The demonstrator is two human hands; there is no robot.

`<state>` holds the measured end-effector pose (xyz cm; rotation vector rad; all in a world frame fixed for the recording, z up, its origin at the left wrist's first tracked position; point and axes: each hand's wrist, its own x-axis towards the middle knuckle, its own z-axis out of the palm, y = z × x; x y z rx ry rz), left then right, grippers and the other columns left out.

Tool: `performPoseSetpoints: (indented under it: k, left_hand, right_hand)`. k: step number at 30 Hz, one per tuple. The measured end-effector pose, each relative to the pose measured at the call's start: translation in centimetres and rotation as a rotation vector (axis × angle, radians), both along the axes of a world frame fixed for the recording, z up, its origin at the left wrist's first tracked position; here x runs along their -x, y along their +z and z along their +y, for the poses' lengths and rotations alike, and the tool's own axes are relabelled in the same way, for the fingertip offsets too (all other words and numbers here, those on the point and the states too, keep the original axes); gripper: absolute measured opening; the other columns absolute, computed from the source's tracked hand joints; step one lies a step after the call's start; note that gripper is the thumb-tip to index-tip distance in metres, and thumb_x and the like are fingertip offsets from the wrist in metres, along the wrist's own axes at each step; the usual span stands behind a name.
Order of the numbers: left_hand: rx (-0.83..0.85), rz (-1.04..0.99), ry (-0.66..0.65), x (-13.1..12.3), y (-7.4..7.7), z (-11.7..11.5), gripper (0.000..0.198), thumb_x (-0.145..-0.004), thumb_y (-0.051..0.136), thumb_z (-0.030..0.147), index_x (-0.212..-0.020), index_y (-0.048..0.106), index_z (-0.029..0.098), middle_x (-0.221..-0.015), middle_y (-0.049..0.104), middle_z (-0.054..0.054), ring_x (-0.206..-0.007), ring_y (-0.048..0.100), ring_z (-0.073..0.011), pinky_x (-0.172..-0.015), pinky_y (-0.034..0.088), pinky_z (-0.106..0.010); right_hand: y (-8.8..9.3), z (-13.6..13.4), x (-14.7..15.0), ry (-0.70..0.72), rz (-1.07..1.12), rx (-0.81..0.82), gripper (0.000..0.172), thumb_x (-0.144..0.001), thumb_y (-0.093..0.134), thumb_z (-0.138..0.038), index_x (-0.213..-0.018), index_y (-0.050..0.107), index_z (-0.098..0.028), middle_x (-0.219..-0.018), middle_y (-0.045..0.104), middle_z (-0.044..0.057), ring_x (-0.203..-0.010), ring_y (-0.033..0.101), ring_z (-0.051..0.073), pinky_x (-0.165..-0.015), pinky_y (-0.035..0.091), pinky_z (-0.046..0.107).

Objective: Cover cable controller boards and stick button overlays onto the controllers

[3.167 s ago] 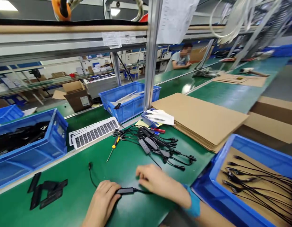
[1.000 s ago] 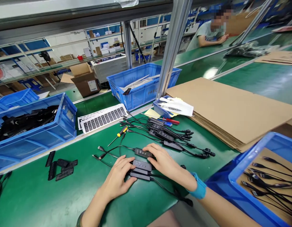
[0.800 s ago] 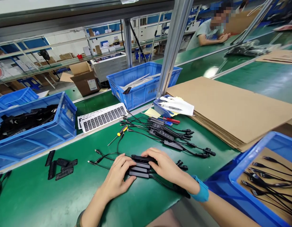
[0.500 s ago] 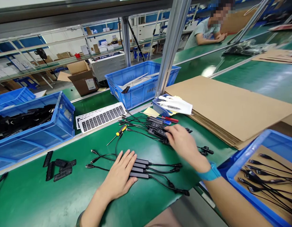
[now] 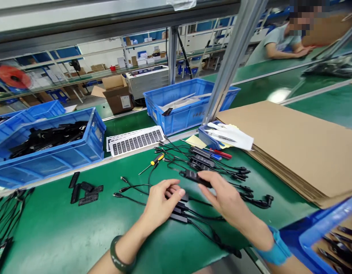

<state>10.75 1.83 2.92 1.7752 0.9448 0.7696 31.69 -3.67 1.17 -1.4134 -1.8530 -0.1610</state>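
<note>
My right hand (image 5: 225, 196) pinches a black inline controller module (image 5: 190, 175) with cables, carrying it just above the green belt toward my left hand. Curled fingers of my left hand (image 5: 161, 199) rest on a small stack of similar black modules (image 5: 180, 211) whose cables trail to the right. Behind them lies a loose pile of more cabled modules (image 5: 206, 161). A yellow-handled screwdriver (image 5: 154, 161) lies to the pile's left.
Sheets of keypad stickers (image 5: 134, 140), small black covers (image 5: 84, 189), blue bins (image 5: 50, 146) (image 5: 187, 104), a cardboard stack (image 5: 295, 142), a small tray with white gloves (image 5: 227, 135) and pens. Another person sits at the far belt (image 5: 281, 40).
My right hand reached to the pile, picked one module and drew it back toward the stack. My left hand's fingers curled on the stack. The camera view shifted left.
</note>
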Motion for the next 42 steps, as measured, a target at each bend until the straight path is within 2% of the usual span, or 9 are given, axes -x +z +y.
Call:
performPoseSetpoints:
  k: [2,4,7,15,22,24,28,32,42]
  left_hand:
    - [0.220,-0.158,0.041,-1.3,0.2,-0.1,0.034,-0.081,0.067,0.049,-0.082,0.065,0.015,-0.070,0.065,-0.002,-0.061,0.058,-0.0121,-0.058,0.047,-0.023]
    - [0.294,-0.275,0.114,-2.0,0.1,-0.4,0.038,-0.076,0.072,0.051,-0.071,0.059,0.015,-0.064,0.060,0.000,-0.057,0.054,-0.0100,-0.055,0.044,-0.020]
    - [0.293,-0.326,0.187,-2.1,0.0,-1.0,0.035,-0.073,0.075,0.048,-0.082,0.065,0.015,-0.071,0.065,-0.002,-0.063,0.058,-0.0116,-0.058,0.047,-0.021]
    - [0.148,-0.202,0.158,-0.7,0.9,-1.8,0.024,-0.075,0.075,0.029,-0.096,0.075,0.019,-0.086,0.073,-0.005,-0.069,0.065,-0.0155,-0.064,0.052,-0.025]
    - [-0.182,-0.164,0.137,-0.2,1.9,-2.1,0.013,-0.081,0.072,0.023,-0.093,0.077,0.021,-0.079,0.073,-0.003,-0.070,0.065,-0.0150,-0.065,0.051,-0.024]
    - [-0.151,-0.135,0.134,-0.2,1.9,-2.0,0.015,-0.081,0.073,0.026,-0.095,0.076,0.022,-0.082,0.074,-0.004,-0.072,0.066,-0.0157,-0.066,0.052,-0.024]
    - [-0.055,-0.108,0.093,-0.3,2.0,-1.5,0.044,-0.072,0.080,0.026,-0.114,0.070,0.022,-0.098,0.073,-0.005,-0.078,0.068,-0.0177,-0.071,0.056,-0.028]
    - [-0.033,-0.077,0.131,-0.4,2.3,-0.9,0.020,-0.076,0.075,0.026,-0.093,0.075,0.017,-0.092,0.074,-0.007,-0.072,0.067,-0.0163,-0.065,0.055,-0.025]
    - [0.026,-0.025,0.169,-0.5,2.2,0.1,0.023,-0.072,0.079,0.033,-0.079,0.073,0.013,-0.072,0.070,-0.004,-0.055,0.057,-0.0120,-0.053,0.047,-0.022]
  right_hand:
    - [-0.2,-0.4,1.8,0.069,0.053,-0.016,0.023,-0.098,0.049,-0.021,-0.121,0.053,-0.021,-0.106,0.066,0.011,-0.101,0.066,0.023,-0.085,0.056,0.037]
    - [-0.4,-0.7,3.0,0.086,0.095,0.004,0.033,-0.098,0.048,-0.020,-0.131,0.049,-0.022,-0.108,0.064,0.012,-0.102,0.065,0.023,-0.085,0.058,0.037]
    - [-0.5,-0.9,3.9,0.117,0.125,0.030,0.044,-0.098,0.046,-0.015,-0.140,0.043,-0.025,-0.111,0.062,0.011,-0.102,0.065,0.023,-0.084,0.059,0.036]
    - [-0.7,-1.1,4.9,0.096,0.148,-0.097,0.044,-0.094,0.049,-0.007,-0.134,0.051,-0.026,-0.101,0.063,0.009,-0.092,0.067,0.022,-0.079,0.060,0.035]
    - [-0.9,-1.2,5.2,0.105,0.108,-0.206,0.054,-0.092,0.051,-0.002,-0.140,0.047,-0.025,-0.102,0.064,0.010,-0.094,0.067,0.022,-0.081,0.060,0.035]
    - [-0.6,-1.1,5.1,0.113,0.129,-0.165,0.050,-0.093,0.049,-0.004,-0.139,0.048,-0.024,-0.103,0.063,0.010,-0.095,0.066,0.022,-0.082,0.060,0.035]
    - [0.4,-0.7,4.4,0.168,0.211,0.016,0.040,-0.097,0.045,-0.012,-0.134,0.051,-0.025,-0.109,0.063,0.010,-0.100,0.066,0.021,-0.083,0.059,0.033]
    - [1.4,-0.5,3.8,0.303,0.268,0.198,0.040,-0.099,0.045,-0.015,-0.137,0.050,-0.024,-0.115,0.062,0.010,-0.105,0.064,0.019,-0.088,0.056,0.029]
    - [1.4,-0.1,3.5,0.410,0.345,0.437,0.042,-0.102,0.039,-0.019,-0.143,0.045,-0.025,-0.123,0.059,0.008,-0.111,0.059,0.017,-0.095,0.050,0.029]
